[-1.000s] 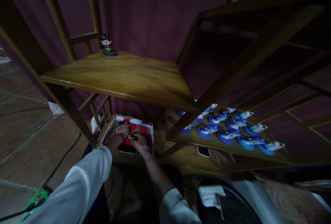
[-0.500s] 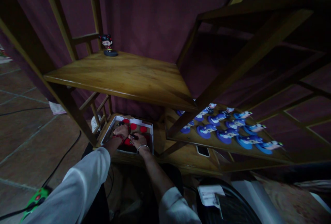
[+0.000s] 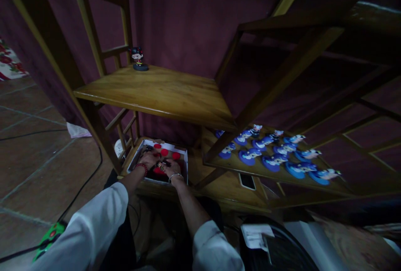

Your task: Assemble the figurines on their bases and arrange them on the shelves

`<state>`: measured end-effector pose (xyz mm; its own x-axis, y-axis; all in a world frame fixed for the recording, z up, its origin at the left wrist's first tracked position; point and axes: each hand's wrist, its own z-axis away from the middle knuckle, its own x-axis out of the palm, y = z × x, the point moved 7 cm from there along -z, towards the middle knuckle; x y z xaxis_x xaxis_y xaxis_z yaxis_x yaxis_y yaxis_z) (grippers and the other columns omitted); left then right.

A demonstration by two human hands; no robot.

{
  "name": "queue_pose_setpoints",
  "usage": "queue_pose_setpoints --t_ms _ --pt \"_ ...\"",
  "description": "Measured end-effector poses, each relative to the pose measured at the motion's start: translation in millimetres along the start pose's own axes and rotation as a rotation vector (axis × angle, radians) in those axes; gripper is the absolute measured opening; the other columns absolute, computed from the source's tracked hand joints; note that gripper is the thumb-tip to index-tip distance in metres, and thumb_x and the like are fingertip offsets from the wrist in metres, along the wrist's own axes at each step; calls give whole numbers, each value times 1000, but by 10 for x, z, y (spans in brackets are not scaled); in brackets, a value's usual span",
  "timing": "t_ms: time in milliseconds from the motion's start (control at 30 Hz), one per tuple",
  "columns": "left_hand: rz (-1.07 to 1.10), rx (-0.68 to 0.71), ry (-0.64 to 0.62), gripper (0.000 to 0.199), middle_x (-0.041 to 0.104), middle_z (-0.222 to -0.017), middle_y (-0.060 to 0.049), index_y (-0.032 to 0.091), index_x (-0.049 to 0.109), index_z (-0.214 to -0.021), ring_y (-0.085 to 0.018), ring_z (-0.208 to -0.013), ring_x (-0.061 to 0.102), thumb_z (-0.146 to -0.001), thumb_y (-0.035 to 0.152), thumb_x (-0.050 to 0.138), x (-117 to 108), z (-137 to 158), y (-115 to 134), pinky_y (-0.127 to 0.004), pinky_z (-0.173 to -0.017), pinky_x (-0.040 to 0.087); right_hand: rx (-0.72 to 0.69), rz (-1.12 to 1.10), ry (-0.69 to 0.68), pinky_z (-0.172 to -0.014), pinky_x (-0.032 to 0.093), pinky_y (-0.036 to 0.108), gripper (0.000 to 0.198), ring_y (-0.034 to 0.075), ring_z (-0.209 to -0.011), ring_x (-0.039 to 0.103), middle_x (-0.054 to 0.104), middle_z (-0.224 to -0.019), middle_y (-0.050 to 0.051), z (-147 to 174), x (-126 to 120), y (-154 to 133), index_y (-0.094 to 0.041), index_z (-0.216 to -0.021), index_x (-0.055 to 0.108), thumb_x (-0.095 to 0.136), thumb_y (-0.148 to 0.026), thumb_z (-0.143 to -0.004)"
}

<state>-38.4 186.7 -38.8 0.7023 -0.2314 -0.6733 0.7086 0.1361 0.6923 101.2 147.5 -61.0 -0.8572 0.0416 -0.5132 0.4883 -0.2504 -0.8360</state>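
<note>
- A shallow, white-walled box (image 3: pixel 187 166) sits at the left of the lower shelf (image 3: pixel 196 170); red discs (image 3: pixel 176 155) show along its far side.
- The right hand (image 3: pixel 171 168) is in the box, fingers closed on a small dark figure (image 3: pixel 161 165) near the box's middle, between both hands.
- The left hand (image 3: pixel 148 160) is just left of that figure; whether its fingers are open or gripping, I cannot tell.
- A black-haired figurine (image 3: pixel 137 56) stands at the upper shelf's (image 3: pixel 156 91) far left.
- Blue and purple-based figurines (image 3: pixel 249 155) fill rows to the right, a phone (image 3: pixel 247 181) nearer.
</note>
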Motion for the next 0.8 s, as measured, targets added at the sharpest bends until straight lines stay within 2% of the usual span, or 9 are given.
queue_pose_setpoints --t_ms 133,233,367,500,600,800 --pt "478 -180 -13 13 63 -69 -2 15 61 -77 -14 -69 59 -69 25 56 79 45 -134 -21 -60 43 30 -17 11 -66 48 23 23 14 -73 62 66 -76 -1 13 -18 -14 -23 -88 62 59 -26 -65" --pt "651 -298 -19 12 59 -61 -2 13 57 -74 -12 -57 56 -73 24 51 112 130 -158 -21 -52 43 38 -90 25 -64 48 22 23 13 -72 62 66 -78 -1 19 -40 -26 -21 -85 61 60 -25 -63" --pt "790 -344 -24 5 58 -65 -1 14 52 -75 -9 -60 56 -74 15 47 55 255 -107 -21 -59 48 69 -331 33 -58 49 22 26 14 -67 62 65 -75 -1 51 -52 -23 -20 -85 59 60 -23 -60" --pt "902 -368 -45 10 57 -64 -1 14 50 -72 -9 -61 56 -73 6 45 1 356 -75 -23 -65 50 89 -565 14 -54 49 22 29 13 -62 61 65 -76 -1 86 -29 -18 -19 -85 55 60 -24 -58" --pt "973 -366 -65 17 56 -64 0 15 50 -74 -9 -60 56 -71 0 42 -3 403 -51 -26 -69 51 83 -600 22 -54 49 22 31 13 -60 61 65 -72 -1 85 -33 -13 -18 -86 55 61 -27 -57" --pt "1220 -338 -173 29 48 -56 4 15 49 -81 -6 -52 52 -69 -7 37 84 480 30 -31 -74 51 46 -646 25 -55 50 24 43 14 -63 62 66 -79 0 43 -41 -15 -19 -94 56 64 -30 -53"
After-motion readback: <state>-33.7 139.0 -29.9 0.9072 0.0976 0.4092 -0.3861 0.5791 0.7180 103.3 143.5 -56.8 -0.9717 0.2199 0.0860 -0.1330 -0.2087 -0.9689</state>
